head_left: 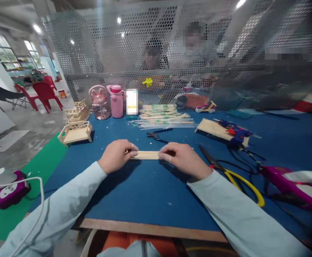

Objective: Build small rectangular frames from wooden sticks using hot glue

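A short bundle of pale wooden sticks [148,155] lies crosswise over the blue table, side by side. My left hand [118,154] pinches its left end between thumb and fingers. At the right end, my right hand [184,157] grips the same sticks, fingers closed. Just beyond the hands are dark-handled pliers [156,135]. Large scissors with yellow handles [233,178] lie beside my right forearm.
Bundled sticks [166,117] lie before a perforated metal screen [118,53]. Small wooden furniture [77,134] stands at left, near pink bottles [116,103]. A blue glue gun [234,131] rests on a wooden piece [211,129]. Purple power strips [292,184] [13,191] flank the table.
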The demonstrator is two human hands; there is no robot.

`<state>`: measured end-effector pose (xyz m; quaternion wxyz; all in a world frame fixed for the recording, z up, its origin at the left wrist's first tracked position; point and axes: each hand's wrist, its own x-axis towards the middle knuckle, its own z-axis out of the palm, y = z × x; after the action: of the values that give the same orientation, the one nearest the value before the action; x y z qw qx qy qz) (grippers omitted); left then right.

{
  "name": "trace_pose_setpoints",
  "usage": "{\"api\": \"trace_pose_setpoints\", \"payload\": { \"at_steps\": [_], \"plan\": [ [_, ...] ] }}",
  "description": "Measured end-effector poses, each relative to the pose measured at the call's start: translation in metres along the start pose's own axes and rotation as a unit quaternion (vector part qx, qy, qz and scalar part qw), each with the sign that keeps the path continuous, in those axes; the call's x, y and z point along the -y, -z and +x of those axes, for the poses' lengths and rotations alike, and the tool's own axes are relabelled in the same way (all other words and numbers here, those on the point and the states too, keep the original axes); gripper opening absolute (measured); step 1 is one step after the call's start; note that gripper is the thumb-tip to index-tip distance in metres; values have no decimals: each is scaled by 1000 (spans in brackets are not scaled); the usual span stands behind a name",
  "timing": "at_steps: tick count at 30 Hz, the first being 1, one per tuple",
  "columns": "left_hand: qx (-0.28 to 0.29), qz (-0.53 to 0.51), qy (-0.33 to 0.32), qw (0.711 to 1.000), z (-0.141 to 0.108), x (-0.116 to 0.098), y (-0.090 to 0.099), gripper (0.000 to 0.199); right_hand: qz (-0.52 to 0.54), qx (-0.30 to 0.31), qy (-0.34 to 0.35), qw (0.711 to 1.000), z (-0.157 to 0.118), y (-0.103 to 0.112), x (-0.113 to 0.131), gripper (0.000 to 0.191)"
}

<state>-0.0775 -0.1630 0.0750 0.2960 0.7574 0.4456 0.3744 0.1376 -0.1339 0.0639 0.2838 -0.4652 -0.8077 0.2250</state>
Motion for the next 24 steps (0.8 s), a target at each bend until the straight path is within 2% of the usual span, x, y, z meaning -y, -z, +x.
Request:
{"api": "trace_pose_setpoints", "payload": {
  "at_steps": [1,3,5,7,19,22,24],
  "plan": [
    [10,130,5,992,0,8,2,22,-83,15,-9,996,0,2,-6,17],
    [59,313,32,947,-1,21,2,18,-194,53,-15,979,-1,2,-14,11],
    [98,389,58,914,-2,28,-2,19,-248,73,-16,966,-2,-2,-17,10],
    [113,402,70,906,-3,31,-6,20,-260,79,-15,962,-3,-6,-17,10],
    [155,399,91,899,0,27,-10,21,-277,93,-16,956,-3,-12,-12,6],
    [163,396,91,899,2,29,-10,19,-295,41,-46,953,-15,2,-14,14],
    [165,395,90,899,4,30,-9,18,-339,-4,-107,935,-30,21,-20,16]
  ]
}}
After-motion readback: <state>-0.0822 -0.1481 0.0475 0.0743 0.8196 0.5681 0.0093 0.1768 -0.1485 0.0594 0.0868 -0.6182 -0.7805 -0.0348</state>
